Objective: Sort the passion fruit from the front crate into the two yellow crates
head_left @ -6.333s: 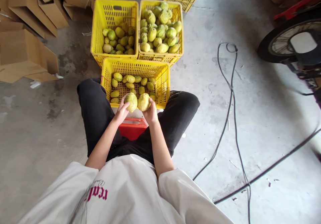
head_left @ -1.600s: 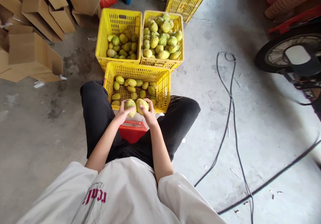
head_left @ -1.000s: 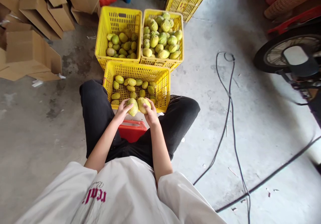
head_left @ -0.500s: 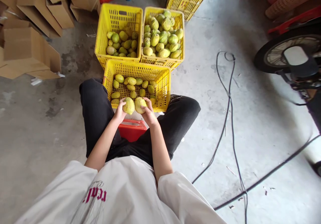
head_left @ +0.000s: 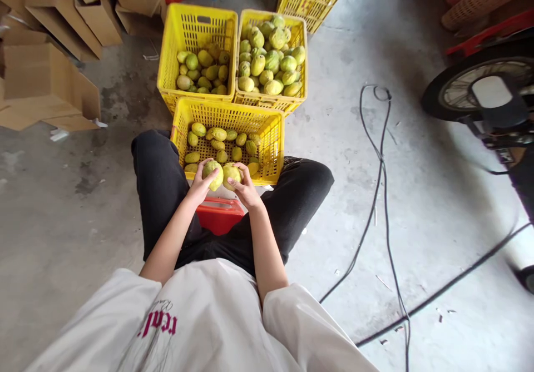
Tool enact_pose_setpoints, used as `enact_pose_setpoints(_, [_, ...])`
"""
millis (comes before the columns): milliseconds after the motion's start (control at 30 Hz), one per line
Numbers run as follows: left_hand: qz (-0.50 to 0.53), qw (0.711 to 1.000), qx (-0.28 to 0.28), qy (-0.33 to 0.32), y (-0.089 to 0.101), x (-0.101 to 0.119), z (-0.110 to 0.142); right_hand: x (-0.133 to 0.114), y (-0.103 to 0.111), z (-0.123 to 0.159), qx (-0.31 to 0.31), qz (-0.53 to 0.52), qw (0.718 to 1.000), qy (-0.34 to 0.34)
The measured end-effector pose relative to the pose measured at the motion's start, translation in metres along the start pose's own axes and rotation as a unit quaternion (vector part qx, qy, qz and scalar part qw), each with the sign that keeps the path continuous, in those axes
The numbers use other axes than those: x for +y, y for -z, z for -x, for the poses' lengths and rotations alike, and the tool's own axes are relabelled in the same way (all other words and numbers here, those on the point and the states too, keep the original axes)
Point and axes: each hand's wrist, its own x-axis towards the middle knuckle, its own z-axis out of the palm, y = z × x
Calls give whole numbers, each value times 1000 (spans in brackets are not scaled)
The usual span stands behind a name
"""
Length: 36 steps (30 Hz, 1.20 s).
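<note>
My left hand [head_left: 199,185] is wrapped round a yellow-green oval fruit [head_left: 214,175], its thumb lying over the side. Close beside it, my right hand [head_left: 247,189] grips a second, similar fruit [head_left: 231,176]. The two fruits are side by side and nearly touching, above the near edge of a low yellow crate [head_left: 278,147] between my knees. Several fruits of the same kind, such as one fruit [head_left: 218,134], lie spread over the crate's bottom. The exact kind of fruit is hard to tell.
Behind stand a left yellow crate [head_left: 167,55] and a right yellow crate [head_left: 304,63], both holding many fruits. A red plastic object [head_left: 219,216] sits between my legs. Cardboard boxes [head_left: 45,77] lie left; black cable [head_left: 381,160] and a motorbike wheel [head_left: 459,85] are right.
Both fruits have turned a little in my hands, and the fingers have shifted round them. My left thumb now reaches further across its fruit. The crates stay where they were.
</note>
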Motion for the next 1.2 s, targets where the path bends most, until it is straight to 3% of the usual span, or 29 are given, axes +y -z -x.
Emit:
enact_pose_setpoints(200, [36,998,15,40,-5,4,-1,2,6,-6,48,17,998,23])
enact_pose_setpoints(433, [2,999,-24,-22,-1,0,-1,4,4,-1,64,25,998,10])
enact_pose_setpoints(667, [-48,996,-72,-29,1,-6,-2,7,-4,-3,118,11,993,-16])
enact_pose_setpoints(867, [-48,998,-21,-39,0,-5,-2,-4,2,1,77,-86,991,-66])
enact_pose_setpoints(1067, [31,999,27,24,-4,0,-3,-1,4,-2,63,-73,994,-45])
enact_pose_setpoints(1200, [63,997,-3,42,-7,1,-1,-1,4,-5,39,-46,998,-12])
